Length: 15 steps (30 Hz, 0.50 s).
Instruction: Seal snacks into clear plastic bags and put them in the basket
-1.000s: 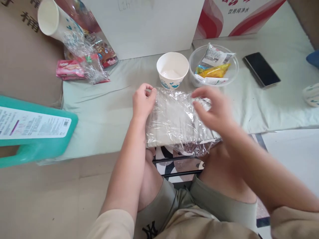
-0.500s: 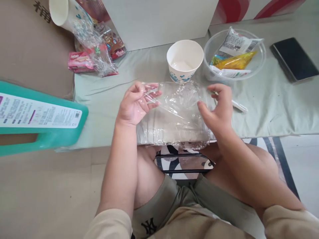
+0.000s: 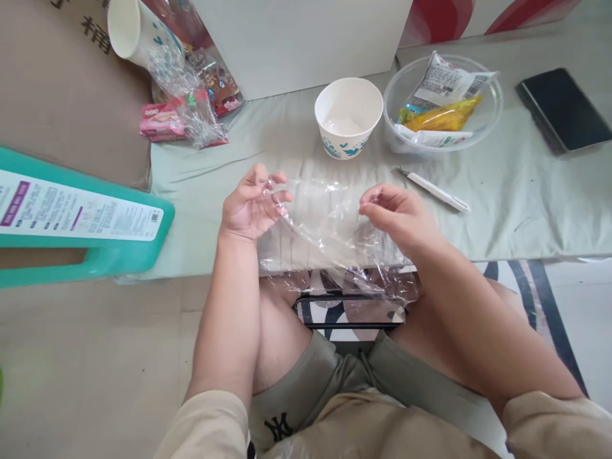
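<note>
A clear plastic bag [image 3: 325,223] stretches between my two hands, its lower edge hanging over the front of the cloth-covered surface. My left hand [image 3: 253,204] grips its left side near the top, fingers curled and the film running over them. On the other side my right hand [image 3: 399,217] pinches the film between thumb and fingertips. Beyond the bag stands a white paper cup [image 3: 349,121] with blue print, upright. To the right of it, a white pen-like cutter [image 3: 435,190] lies on the cloth, close to my right hand but apart from it.
A clear round bowl [image 3: 389,131] with several packets stands right of the cup, and a black phone [image 3: 567,108] lies farther right. Stacked paper cups [image 3: 127,29] and snack packs [image 3: 162,122] sit at the back left. A green jug [image 3: 162,223] is at the left.
My right hand has moved left and its fingers have closed on the film. The bag now hangs lower over the edge, and the pen-like cutter is more exposed.
</note>
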Tool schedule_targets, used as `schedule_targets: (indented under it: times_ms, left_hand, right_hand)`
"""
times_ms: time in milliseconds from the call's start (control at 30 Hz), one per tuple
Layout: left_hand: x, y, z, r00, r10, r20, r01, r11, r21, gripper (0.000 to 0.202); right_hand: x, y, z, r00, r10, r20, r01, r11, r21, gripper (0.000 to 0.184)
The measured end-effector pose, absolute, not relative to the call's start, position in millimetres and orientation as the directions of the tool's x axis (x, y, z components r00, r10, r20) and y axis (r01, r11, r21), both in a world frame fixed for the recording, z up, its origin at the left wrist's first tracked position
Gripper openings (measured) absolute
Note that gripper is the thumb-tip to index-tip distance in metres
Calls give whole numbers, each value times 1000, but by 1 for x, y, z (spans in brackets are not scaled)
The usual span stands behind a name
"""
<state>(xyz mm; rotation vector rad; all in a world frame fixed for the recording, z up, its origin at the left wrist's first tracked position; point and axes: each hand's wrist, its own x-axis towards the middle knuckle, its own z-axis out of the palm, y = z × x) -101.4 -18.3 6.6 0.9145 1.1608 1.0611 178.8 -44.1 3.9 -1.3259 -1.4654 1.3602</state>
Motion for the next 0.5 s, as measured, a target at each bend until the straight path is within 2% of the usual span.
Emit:
schedule_targets:
  times_ms: [133, 233, 300, 400, 433, 500]
  left_hand:
    - [-97, -11, -3, -22, 969, -248, -163, 241, 957, 45]
    - [-96, -4, -13, -130, 971, -203, -140, 185, 973, 49]
    - [-96, -1, -15, -181, 971, -153, -154, 126, 980, 51]
    - [-89, 1, -10, -201, 972, -124, -199, 84, 977, 49]
    - [-86, 1, -8, -159, 975, -155, -212, 120, 970, 46]
    - [-77, 1, -6, -20, 969, -247, -193, 238, 952, 41]
  right_hand:
    - [197, -37, -13, 76, 993, 90, 324, 61, -944, 10]
    - [211, -30, -21, 124, 963, 239, 414, 169, -894, 31]
    - [218, -28, -23, 114, 952, 285, 459, 204, -864, 39]
    - [224, -27, -25, 137, 954, 268, 461, 178, -869, 18]
    - [226, -27, -26, 156, 948, 278, 451, 182, -874, 11]
    - [228, -28, -25, 165, 928, 334, 457, 229, -860, 8]
